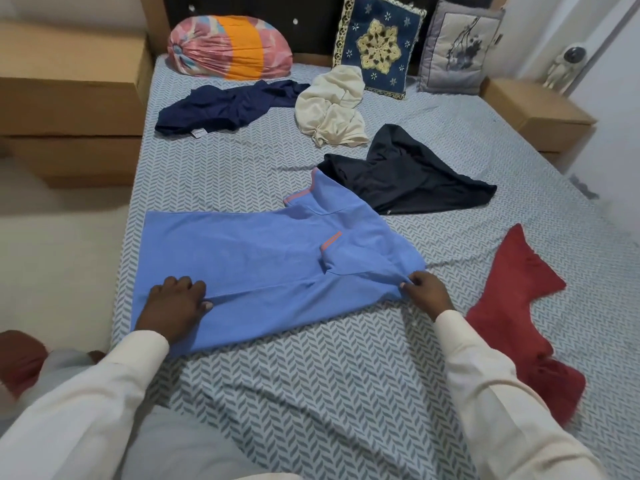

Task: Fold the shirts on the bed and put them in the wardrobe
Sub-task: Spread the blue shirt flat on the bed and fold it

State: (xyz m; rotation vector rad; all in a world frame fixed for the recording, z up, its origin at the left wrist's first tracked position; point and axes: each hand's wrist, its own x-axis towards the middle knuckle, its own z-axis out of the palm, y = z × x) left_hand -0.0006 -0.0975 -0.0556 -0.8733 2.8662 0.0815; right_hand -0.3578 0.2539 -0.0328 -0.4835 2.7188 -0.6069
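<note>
A light blue shirt with orange-trimmed sleeves lies spread across the near part of the bed. My left hand grips a fold of its lower edge, fingers curled. My right hand pinches the cloth at the shirt's right edge. A red shirt lies crumpled to the right. Farther back lie a black shirt, a cream shirt and a navy shirt, all unfolded. No wardrobe is in view.
A pink and orange bundle, a blue patterned cushion and a grey cushion lean on the headboard. Brown bedside cabinets stand at the left and right. A small white figure stands on the right one.
</note>
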